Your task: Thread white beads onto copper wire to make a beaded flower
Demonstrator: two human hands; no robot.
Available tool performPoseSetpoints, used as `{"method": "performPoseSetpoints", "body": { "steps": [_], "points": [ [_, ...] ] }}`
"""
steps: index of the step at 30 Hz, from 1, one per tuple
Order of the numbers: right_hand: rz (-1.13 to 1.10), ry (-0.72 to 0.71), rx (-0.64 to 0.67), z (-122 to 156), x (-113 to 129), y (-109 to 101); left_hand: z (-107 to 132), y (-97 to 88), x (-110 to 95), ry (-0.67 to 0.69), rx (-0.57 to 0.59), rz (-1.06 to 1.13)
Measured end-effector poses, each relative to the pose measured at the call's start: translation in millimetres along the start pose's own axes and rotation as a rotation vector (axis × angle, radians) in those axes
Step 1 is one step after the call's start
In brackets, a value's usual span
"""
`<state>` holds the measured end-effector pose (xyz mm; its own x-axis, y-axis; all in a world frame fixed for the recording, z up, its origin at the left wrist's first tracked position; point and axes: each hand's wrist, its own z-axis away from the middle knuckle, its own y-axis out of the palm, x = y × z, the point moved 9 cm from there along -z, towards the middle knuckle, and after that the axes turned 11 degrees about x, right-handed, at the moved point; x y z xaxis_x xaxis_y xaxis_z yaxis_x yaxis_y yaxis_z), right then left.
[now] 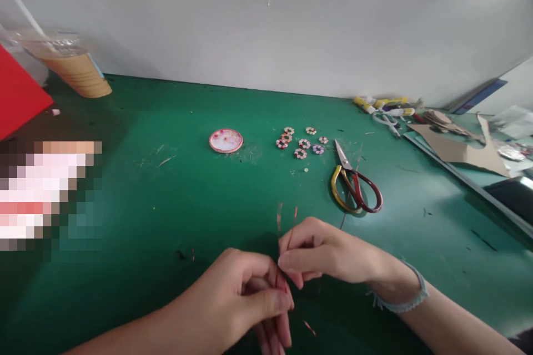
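My left hand [250, 291] is closed, thumb pressed against the fingers on thin coppery strips. Two strip ends stick up above the hands: a paler, flatter thin strip [279, 221] and a narrow reddish one [294, 218]. Touching it at the fingertips, my right hand [318, 252] pinches the strips with thumb and forefinger; a pale blue cord bracelet [402, 306] circles that wrist. Beyond the right hand lie scissors [356, 186] with one yellow and one red handle, blades slightly parted. Several small flower-shaped rings [300, 153] are grouped left of the blades.
A round pink-rimmed dish [225, 141] sits mid-table. Tilted at back left is a plastic cup [83, 75] with a straw. Glue tubes [385, 102] and cut cardboard [458, 141] lie at right. Strip scraps [310, 328] dot the green tabletop [175, 199]. A pale wall [166, 16] stands behind.
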<state>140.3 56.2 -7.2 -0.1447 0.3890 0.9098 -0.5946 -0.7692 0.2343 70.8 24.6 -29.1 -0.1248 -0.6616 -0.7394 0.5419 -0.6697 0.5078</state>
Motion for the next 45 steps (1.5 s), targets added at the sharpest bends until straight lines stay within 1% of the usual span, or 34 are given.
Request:
{"method": "performPoseSetpoints", "body": {
  "steps": [1,3,5,7,10,13,15,19,24,26,29,33,35,37,39,42,45],
  "points": [
    [-0.029,0.007,0.003,0,-2,0,0,0.8,2,-0.005,0.007,0.009],
    [-0.034,0.0,-0.046,2,-2,-7,-1,-2.3,1,0.037,-0.025,0.039],
    [0.06,0.0,-0.13,9,2,-19,-2,-7.9,-4,0.095,-0.079,0.061],
    [0.213,0.038,-0.155,15,6,-25,-1,-13.6,-9,0.127,-0.134,0.049],
    [0.397,0.108,-0.078,16,5,-18,2,-20.8,-16,0.159,-0.195,0.004],
    [0.449,0.133,-0.015,11,0,-7,5,-27.6,-22,0.189,-0.242,-0.044],
    [0.469,0.113,-0.028,8,0,-4,6,-29.5,-24,0.197,-0.245,-0.064],
    [0.525,0.008,-0.038,5,5,0,4,-28.1,-24,0.181,-0.213,-0.088],
    [0.546,-0.135,-0.036,5,12,4,3,-26.4,-27,0.192,-0.2,-0.14],
    [0.529,-0.167,-0.021,4,14,7,3,-26.3,-28,0.194,-0.202,-0.166],
    [0.518,-0.166,-0.004,3,13,10,4,-26.8,-30,0.183,-0.214,-0.208],
    [0.565,-0.167,-0.072,5,17,7,3,-23.7,-30,0.177,-0.186,-0.239],
    [0.557,-0.158,-0.07,5,18,7,3,-21.4,-29,0.184,-0.174,-0.251],
    [0.517,-0.136,-0.058,5,16,9,4,-22.0,-29,0.199,-0.203,-0.251],
    [0.475,-0.106,-0.063,4,13,9,8,-24.7,-29,0.225,-0.264,-0.243],
    [0.412,-0.077,-0.056,1,8,13,14,-26.9,-31,0.291,-0.339,-0.22],
    [0.364,-0.074,-0.039,-1,3,15,16,-27.2,-33,0.319,-0.357,-0.198]
  ]
}}
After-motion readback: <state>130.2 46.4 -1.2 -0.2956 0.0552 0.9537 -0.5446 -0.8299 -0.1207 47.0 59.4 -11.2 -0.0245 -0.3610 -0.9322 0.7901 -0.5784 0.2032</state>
